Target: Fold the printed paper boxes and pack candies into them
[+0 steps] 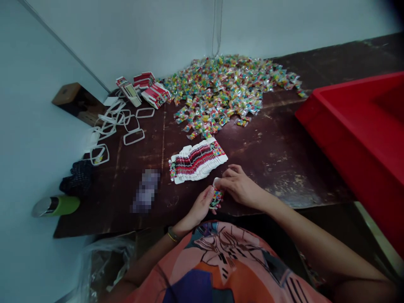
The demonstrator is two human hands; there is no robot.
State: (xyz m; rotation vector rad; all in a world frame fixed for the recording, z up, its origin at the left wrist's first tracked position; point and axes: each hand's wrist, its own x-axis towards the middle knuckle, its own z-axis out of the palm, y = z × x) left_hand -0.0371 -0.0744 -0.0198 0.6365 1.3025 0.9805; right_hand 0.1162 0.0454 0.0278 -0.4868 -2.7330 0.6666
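Note:
My left hand (201, 205) is closed around a small printed cardboard box (216, 199), colourful on a dark ground, held just over the table's front edge. At its top, my right hand (238, 187) has thumb and forefinger pinched on the white end flap. Just beyond my hands lies a fanned row of flat printed boxes (197, 162) with white flaps. Farther back spreads a large heap of small clear packets of coloured sweets (221, 90).
A big red tray (347, 99) stands at the right. Stacks of folded boxes (156, 94), white frame-like loops (134, 136), a wooden box (78, 101), a dark cloth (77, 179) and a green-and-grey bottle (66, 205) are at the left. A plastic bag (107, 252) hangs below the table.

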